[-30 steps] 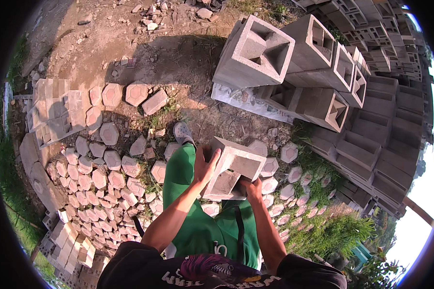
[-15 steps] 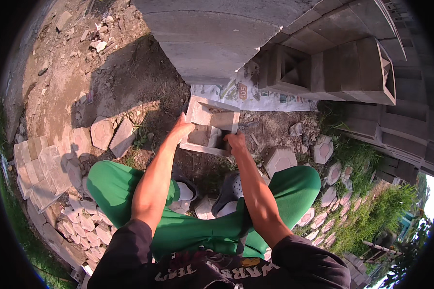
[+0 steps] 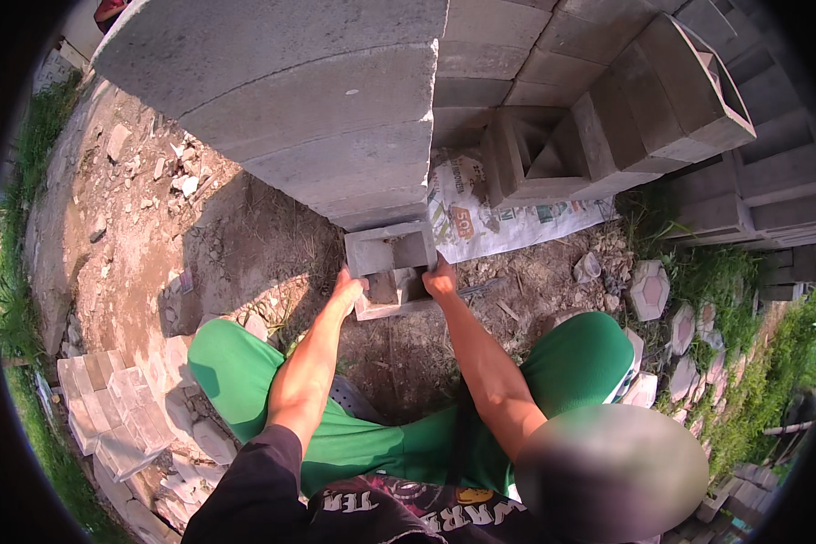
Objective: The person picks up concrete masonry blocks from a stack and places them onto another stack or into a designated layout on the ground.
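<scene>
A grey concrete hollow block point(image 3: 361, 257) with open compartments is between my two hands, close to the near end of a tall stack of concrete slabs or blocks point(image 3: 308, 109). My left hand point(image 3: 348, 290) grips its left side, thumb toward the near compartment. On the opposite side, my right hand point(image 3: 440, 279) has its fingers closed around the edge, beside a white printed sack point(image 3: 517, 234) on the ground. The block's underside is hidden, so I cannot tell if it touches the ground.
More hollow blocks point(image 3: 626, 127) stand in a row on the sack's far right. Hexagonal pavers point(image 3: 649, 290) lie in grass at right, and a pile of paving pieces point(image 3: 113, 403) is at left. Rubble point(image 3: 186, 172) dots the dirt. A blurred round shape point(image 3: 616, 471) covers the lower right.
The block has moved forward, up to the near end of the stack, with both hands still on it. My view has shifted, and the blurred round shape has appeared at lower right.
</scene>
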`<state>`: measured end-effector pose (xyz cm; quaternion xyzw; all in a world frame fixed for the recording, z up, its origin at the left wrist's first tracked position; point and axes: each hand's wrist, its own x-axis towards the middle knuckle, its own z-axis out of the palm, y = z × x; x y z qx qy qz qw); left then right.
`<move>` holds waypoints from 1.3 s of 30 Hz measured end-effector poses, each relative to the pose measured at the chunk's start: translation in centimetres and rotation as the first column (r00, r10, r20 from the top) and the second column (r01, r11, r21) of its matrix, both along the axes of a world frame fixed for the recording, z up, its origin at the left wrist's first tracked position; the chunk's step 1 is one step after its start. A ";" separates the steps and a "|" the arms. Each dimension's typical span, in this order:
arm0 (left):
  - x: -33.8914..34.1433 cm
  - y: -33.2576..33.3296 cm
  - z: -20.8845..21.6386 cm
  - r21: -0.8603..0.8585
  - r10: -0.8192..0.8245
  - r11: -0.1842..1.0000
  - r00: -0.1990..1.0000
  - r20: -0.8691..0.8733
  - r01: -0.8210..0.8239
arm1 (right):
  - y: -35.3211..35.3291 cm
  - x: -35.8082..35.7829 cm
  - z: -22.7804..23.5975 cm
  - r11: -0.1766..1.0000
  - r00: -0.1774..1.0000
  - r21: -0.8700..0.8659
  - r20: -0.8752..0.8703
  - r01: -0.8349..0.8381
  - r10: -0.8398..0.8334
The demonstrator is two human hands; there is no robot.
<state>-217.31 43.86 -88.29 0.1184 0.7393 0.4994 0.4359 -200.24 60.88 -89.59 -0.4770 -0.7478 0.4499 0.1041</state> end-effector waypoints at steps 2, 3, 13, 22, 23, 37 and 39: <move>0.0 0.2 -0.3 -0.014 0.058 0.998 0.998 0.028 -0.057 | -1.0 -0.1 0.2 0.997 0.998 -0.057 0.050 0.047 -0.044; 0.5 0.0 -0.1 -0.031 0.124 0.992 0.991 0.052 -0.122 | -1.2 0.4 -0.4 0.996 0.996 -0.067 0.066 0.058 -0.053; 0.0 0.9 -2.5 0.014 0.202 0.979 0.977 -0.069 -0.202 | 0.5 -1.0 2.7 0.993 0.999 -0.114 -0.015 0.042 -0.044; -0.6 2.6 -0.3 -0.194 0.069 0.977 0.995 -0.078 -0.083 | 1.0 -0.8 3.2 0.980 0.994 -0.175 0.078 0.090 -0.077; -0.3 3.1 0.5 -0.122 0.064 0.990 0.998 -0.017 -0.066 | 1.1 -0.2 2.9 0.977 0.990 -0.173 0.087 0.127 -0.114; 15.5 -8.3 34.5 -0.299 -0.348 0.873 0.922 0.173 0.385 | -15.0 11.8 28.9 0.806 0.989 -0.590 0.084 -0.048 0.121; 16.2 -8.3 42.2 -0.326 -0.246 0.892 0.941 0.233 0.314 | -16.3 12.7 38.0 0.822 0.971 -0.561 0.128 -0.096 0.201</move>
